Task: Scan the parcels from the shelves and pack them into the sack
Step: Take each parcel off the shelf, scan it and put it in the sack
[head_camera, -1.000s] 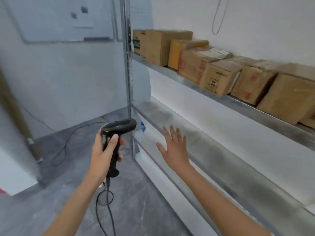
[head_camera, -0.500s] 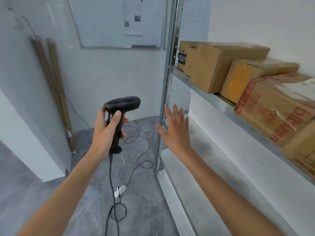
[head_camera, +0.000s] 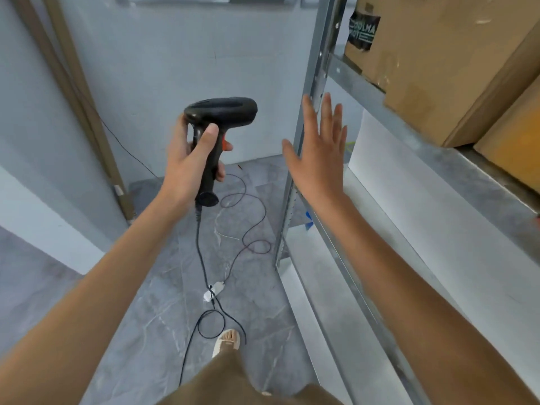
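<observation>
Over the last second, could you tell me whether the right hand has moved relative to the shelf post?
Yes. The right hand, open with fingers spread, has come leftward from in front of the lower shelf to lie across the shelf post.

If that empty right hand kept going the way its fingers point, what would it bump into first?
Probably the shelf's metal upright post: the right hand points up along it, fingertips overlapping it. Depth is unclear, so it might slide past.

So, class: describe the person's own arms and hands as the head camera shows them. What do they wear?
Both arms are bare from the frame edge to the wrist, with no sleeves showing. The left hand and right hand wear no gloves, and no rings, watch or bands can be seen. The nails look short and unpainted.
</observation>
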A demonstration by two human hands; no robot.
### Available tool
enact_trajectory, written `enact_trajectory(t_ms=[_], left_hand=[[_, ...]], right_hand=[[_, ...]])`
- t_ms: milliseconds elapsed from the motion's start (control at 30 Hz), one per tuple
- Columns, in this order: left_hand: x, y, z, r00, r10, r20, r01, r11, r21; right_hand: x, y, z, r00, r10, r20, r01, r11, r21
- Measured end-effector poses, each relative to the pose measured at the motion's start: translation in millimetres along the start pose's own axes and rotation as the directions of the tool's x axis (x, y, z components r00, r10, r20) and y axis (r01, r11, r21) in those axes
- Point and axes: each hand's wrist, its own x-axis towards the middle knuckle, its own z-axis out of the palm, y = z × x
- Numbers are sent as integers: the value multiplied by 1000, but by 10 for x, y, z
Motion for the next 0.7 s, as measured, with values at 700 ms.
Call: enact_trajectory(t_ms=[700], left_hand=[[2934,-75,803,840,181,511,22,931,-365]], right_hand=[[2204,-175,-92,758,62,-649,-467,747,-474]])
